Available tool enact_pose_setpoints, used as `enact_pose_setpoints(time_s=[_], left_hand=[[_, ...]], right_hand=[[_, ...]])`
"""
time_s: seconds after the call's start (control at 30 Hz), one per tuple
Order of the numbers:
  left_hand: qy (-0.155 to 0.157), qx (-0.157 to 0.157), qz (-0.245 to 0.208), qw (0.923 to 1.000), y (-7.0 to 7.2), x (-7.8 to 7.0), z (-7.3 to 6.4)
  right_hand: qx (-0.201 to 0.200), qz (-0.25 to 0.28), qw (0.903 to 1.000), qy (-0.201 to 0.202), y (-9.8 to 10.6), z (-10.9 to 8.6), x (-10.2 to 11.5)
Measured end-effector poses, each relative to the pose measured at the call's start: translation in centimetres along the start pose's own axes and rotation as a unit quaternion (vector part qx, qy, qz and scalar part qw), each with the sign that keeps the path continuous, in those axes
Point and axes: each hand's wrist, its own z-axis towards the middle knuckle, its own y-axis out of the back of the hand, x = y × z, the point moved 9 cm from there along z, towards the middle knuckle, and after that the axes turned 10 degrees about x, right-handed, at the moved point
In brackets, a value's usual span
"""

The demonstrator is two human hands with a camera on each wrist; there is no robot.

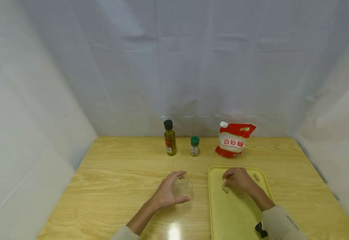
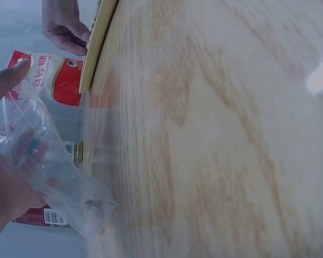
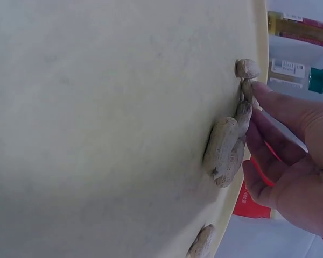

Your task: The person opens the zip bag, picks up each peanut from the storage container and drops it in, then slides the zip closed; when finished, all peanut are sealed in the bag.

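My left hand (image 1: 166,190) holds a clear plastic bag (image 2: 48,156) above the wooden table, thumb and fingers spread round its mouth. Something pale, too blurred to name, lies at the bag's lower end. Over the far part of a yellow tray (image 1: 226,220), my right hand (image 1: 238,179) pinches a peanut (image 3: 248,92) between thumb and fingertips. Close beside those fingers, in the right wrist view, lie more unshelled peanuts (image 3: 222,146) and a rounded one (image 3: 247,69). Another peanut (image 1: 256,177) rests near the tray's far right corner.
Along the back of the table stand an oil bottle (image 1: 170,140), a small green-capped jar (image 1: 194,146) and a red and white sugar bag (image 1: 233,140). A small black object (image 1: 261,230) shows beside the right sleeve. White sheeting (image 1: 174,66) surrounds the table.
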Motion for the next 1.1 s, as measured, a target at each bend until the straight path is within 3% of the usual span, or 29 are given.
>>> enact_pose_setpoints(time_s=[0.2, 0.5, 0.77, 1.1], left_hand=[[0.000, -0.001, 0.002, 1.0000, 0.1, 0.0, 0.0], [0.000, 0.002, -0.003, 1.0000, 0.1, 0.0, 0.0], [0.001, 0.002, -0.001, 1.0000, 0.0, 0.1, 0.0], [0.002, -0.001, 0.002, 1.0000, 0.0, 0.1, 0.0]], right_hand=[[0.009, -0.006, 0.9999, 0.010, -0.3, 0.2, 0.0], [-0.013, -0.008, 0.9998, 0.014, 0.2, 0.1, 0.3], [-0.060, 0.005, 0.9982, 0.004, 0.8, -0.5, 0.9], [-0.110, 0.050, 0.9925, 0.021, 1.0, -0.9, 3.5]])
